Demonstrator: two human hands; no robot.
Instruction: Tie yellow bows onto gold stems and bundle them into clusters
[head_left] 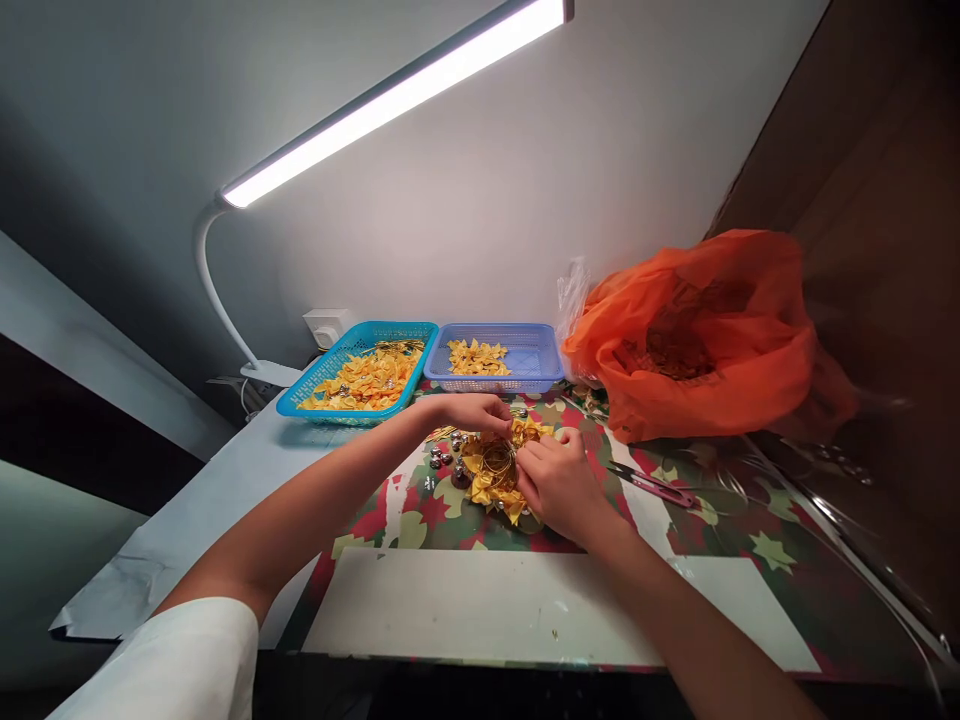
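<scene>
Both my hands meet over a pile of yellow ribbon bows with loops of thin gold cord on top. My left hand reaches in from the left, fingers bent and pinched at the pile's far edge. On the near right side, my right hand is closed with its fingertips pressed together, close to the left fingertips. A yellow bow shows between and just behind the hands. What each pinch holds is too small to make out. Small silver bells lie left of the pile.
A teal basket full of yellow bows stands back left, beside a blue basket with fewer bows. An orange plastic bag fills the back right. Pink-handled scissors lie right of my hands. A lit lamp hangs overhead.
</scene>
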